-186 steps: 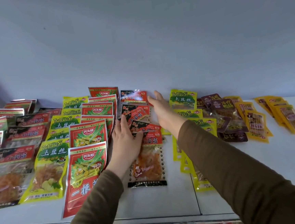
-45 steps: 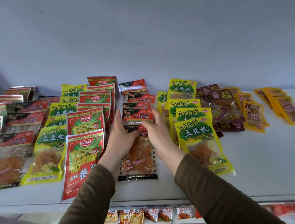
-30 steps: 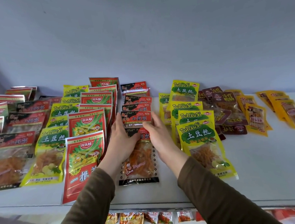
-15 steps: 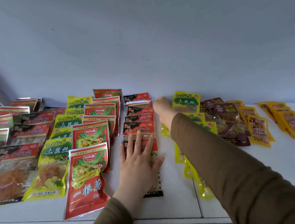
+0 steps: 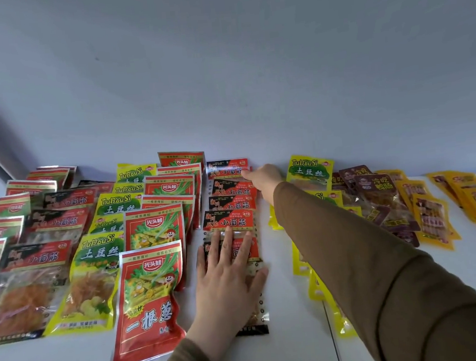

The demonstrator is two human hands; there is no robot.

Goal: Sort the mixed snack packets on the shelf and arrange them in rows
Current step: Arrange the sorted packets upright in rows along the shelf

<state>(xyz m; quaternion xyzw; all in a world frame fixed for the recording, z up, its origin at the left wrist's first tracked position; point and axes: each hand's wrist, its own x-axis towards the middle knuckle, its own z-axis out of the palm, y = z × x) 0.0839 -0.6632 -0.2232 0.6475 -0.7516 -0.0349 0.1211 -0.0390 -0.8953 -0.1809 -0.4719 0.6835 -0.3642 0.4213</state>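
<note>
A row of black-and-red gluten packets (image 5: 228,220) runs from the front of the white shelf (image 5: 294,313) to the back wall. My left hand (image 5: 229,276) lies flat, fingers spread, on the nearest packet of that row. My right hand (image 5: 264,179) reaches to the back and touches the right edge of the farthest packet (image 5: 227,168). Left of this row lie a row of red scallion packets (image 5: 152,300) and a row of yellow-green potato packets (image 5: 94,267). My right arm hides most of another yellow-green row (image 5: 309,171).
Further black-and-red and red packets (image 5: 34,270) fill the shelf's left end. Dark maroon packets (image 5: 376,194) and orange-yellow packets (image 5: 433,218) lie in loose piles at the right. The grey back wall (image 5: 251,78) stands close behind the rows. The shelf's front edge is just below my wrists.
Earlier both hands held the sides of the front black-and-red packet. Then my left hand went flat on it and my right hand stretched to the back of the row, where it stays now.
</note>
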